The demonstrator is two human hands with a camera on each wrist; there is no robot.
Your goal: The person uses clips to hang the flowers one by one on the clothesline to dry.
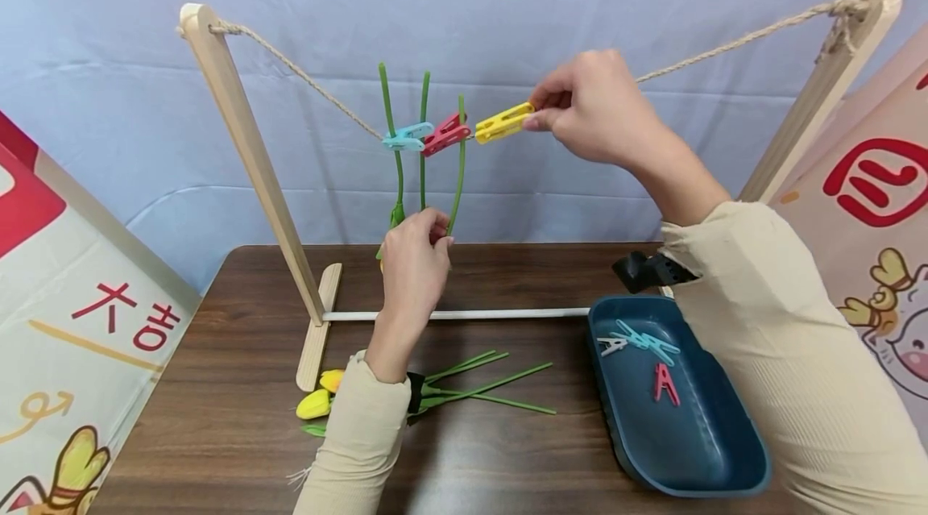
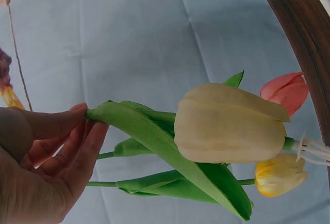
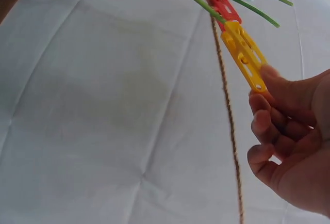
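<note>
My left hand [image 1: 416,265] pinches the green stem [image 1: 460,176] of a tulip upside down below a rope [image 1: 300,73]. Its pale bloom [image 2: 229,123] hangs beneath the fingers in the left wrist view. My right hand [image 1: 598,108] grips a yellow clothespin [image 1: 502,123] by its handle end between thumb and fingers. In the right wrist view the tip of this clothespin [image 3: 242,53] is right at the stem, close to the rope. A light blue clothespin [image 1: 408,137] and a red clothespin [image 1: 445,134] sit on the rope with two other tulip stems.
Wooden posts [image 1: 254,168] hold the rope's ends, joined by a white bar [image 1: 507,313] low down. A dark blue bin [image 1: 616,426] with several clothespins stands at the right. More yellow tulips [image 1: 315,404] lie on the brown table [image 1: 217,418], partly behind my left sleeve.
</note>
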